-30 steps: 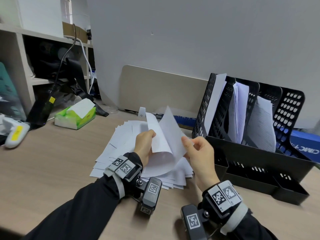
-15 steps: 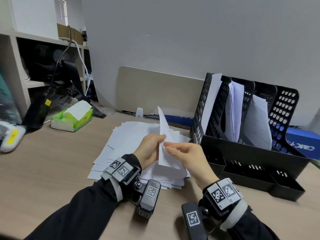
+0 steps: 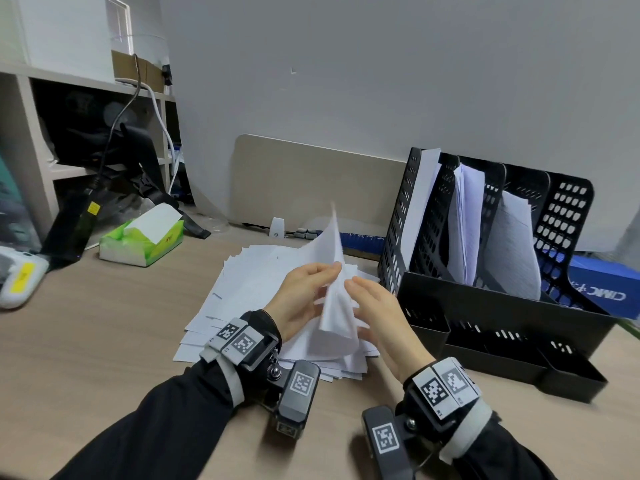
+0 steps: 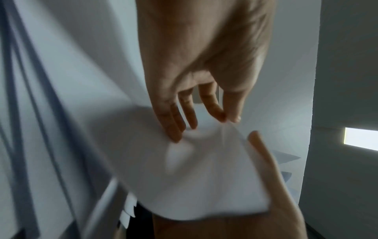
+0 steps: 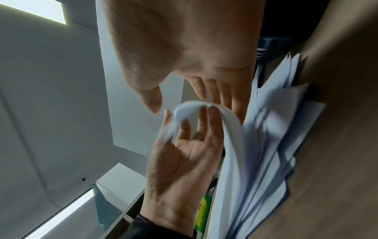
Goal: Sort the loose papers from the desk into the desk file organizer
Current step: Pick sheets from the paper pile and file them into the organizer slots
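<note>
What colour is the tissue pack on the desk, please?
Green and yellow, with a white tissue sticking out; the tissue pack shows best in the head view.

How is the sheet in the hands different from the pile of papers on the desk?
The lifted sheet is single, curled and raised on edge, pinched by the left hand; the paper pile is many sheets lying flat, fanned untidily on the desk. The sheet is blurred; the pile is sharp. Both are white.

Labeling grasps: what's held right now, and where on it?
Left hand pinches the lifted sheet of paper at its upper edge; right hand is open beside it.
</note>
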The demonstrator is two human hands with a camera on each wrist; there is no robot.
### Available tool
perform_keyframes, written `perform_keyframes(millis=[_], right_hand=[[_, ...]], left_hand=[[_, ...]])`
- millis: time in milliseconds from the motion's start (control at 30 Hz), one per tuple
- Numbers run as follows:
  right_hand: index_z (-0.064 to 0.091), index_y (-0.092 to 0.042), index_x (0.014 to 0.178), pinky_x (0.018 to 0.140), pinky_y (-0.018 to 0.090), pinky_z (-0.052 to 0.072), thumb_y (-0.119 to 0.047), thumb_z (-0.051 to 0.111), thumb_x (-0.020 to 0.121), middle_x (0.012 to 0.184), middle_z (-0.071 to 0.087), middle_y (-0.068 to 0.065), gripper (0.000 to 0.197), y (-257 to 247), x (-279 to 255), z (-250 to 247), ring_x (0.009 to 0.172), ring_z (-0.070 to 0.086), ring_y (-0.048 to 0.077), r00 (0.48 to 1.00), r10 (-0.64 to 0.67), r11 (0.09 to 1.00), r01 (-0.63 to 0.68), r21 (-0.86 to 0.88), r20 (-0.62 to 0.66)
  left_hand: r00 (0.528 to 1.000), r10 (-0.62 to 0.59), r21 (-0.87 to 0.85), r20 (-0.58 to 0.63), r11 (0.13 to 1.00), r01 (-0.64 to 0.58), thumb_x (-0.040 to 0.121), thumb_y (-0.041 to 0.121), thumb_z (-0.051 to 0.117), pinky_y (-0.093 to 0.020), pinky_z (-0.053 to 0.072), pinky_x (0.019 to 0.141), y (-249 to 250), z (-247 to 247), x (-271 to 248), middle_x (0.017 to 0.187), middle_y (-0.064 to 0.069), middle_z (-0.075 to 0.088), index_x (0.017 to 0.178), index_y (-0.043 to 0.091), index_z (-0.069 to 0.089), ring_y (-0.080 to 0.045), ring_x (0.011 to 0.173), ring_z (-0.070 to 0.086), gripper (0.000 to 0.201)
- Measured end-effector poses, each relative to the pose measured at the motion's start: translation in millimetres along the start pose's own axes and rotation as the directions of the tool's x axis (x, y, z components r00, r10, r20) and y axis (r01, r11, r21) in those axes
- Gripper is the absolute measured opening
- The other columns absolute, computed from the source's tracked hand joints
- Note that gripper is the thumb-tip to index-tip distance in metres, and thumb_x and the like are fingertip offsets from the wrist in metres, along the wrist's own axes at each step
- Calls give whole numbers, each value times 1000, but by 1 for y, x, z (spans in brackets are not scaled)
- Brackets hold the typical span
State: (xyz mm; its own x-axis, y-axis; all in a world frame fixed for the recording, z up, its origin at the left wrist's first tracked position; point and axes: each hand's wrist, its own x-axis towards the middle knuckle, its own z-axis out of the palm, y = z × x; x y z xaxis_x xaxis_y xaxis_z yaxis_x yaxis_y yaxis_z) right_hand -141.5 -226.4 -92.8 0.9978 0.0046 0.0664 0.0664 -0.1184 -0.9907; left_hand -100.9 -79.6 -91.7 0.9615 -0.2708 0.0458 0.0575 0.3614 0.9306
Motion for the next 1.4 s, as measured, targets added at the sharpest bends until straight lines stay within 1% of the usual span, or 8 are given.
perform_keyframes(millis=[167, 267, 400, 500, 833, 1067, 1233, 1400], right_hand=[[68, -18, 118, 82, 25, 53, -27, 59, 99, 109, 73, -3, 23, 2, 0, -1, 104, 64, 11, 995, 15, 999, -11, 40, -95], [67, -11, 109, 52, 12, 47, -6, 45, 101, 92, 70, 1, 24, 2, 0, -7, 81, 65, 13, 982, -27, 999, 33, 29, -185], [66, -17, 99, 65, 16, 50, -8, 43, 104, 87, 71, -10, 26, -1, -2, -9, 75, 66, 3, 951, -178, 978, 200, 66, -252], [54, -23, 75, 70, 21, 45, -11, 42, 106, 66, 59, -20, 35, -7, -4, -8, 65, 54, -1, 907, -265, 947, 308, 87, -328], [68, -24, 103, 73, 19, 56, -12, 43, 106, 99, 74, -10, 27, -7, -1, -10, 92, 70, 4, 888, -268, 936, 332, 118, -373], [68, -20, 114, 79, 17, 54, -5, 40, 104, 105, 74, -9, 33, -10, -3, -10, 96, 68, 2, 844, -324, 922, 383, 59, -427], [68, -15, 122, 85, 14, 53, -3, 41, 104, 111, 73, -12, 35, -9, -2, -11, 104, 67, 0, 819, -324, 906, 413, 93, -474], [70, -18, 117, 79, 14, 54, -7, 41, 105, 102, 74, -16, 34, -10, -2, -12, 96, 68, -2, 800, -298, 898, 420, 131, -521]], left_hand=[[995, -36, 74, 97, 997, 29, 105, 32, 47, -42, 50, 100, 2, 8, -5, 113, -13, 74, 98, 6, 66, -23, 107, 68, 33], [991, 4, -23, -131, 1000, -7, 102, 23, 54, -40, 55, 91, 7, 0, -2, 105, -15, 75, 95, 7, 65, -27, 98, 69, 21], [862, 150, 73, -485, 989, -131, 92, 13, 65, -28, 45, 82, 14, -14, 4, 106, -4, 68, 98, 14, 65, -20, 98, 60, 7], [819, 177, 102, -547, 984, -144, 90, 16, 69, -29, 40, 87, 14, -16, 6, 120, -2, 56, 129, 12, 50, -17, 105, 54, 44], [830, 266, 145, -491, 964, -223, 87, 21, 55, -33, 31, 73, 6, -27, 17, 83, -2, 45, 78, 5, 56, -20, 78, 37, 18], [740, 386, 176, -551, 920, -349, 99, 15, 59, -24, 51, 83, 12, -27, 20, 93, 1, 69, 108, 1, 71, -10, 83, 58, 21], [759, 363, 111, -541, 925, -364, 97, 16, 62, -42, 53, 96, 16, -25, 17, 100, -4, 73, 91, 18, 75, -19, 92, 64, 15], [735, 352, 83, -579, 923, -377, 97, 12, 61, -29, 53, 90, 18, -28, 16, 101, -4, 72, 89, 17, 73, -16, 92, 64, 16]])
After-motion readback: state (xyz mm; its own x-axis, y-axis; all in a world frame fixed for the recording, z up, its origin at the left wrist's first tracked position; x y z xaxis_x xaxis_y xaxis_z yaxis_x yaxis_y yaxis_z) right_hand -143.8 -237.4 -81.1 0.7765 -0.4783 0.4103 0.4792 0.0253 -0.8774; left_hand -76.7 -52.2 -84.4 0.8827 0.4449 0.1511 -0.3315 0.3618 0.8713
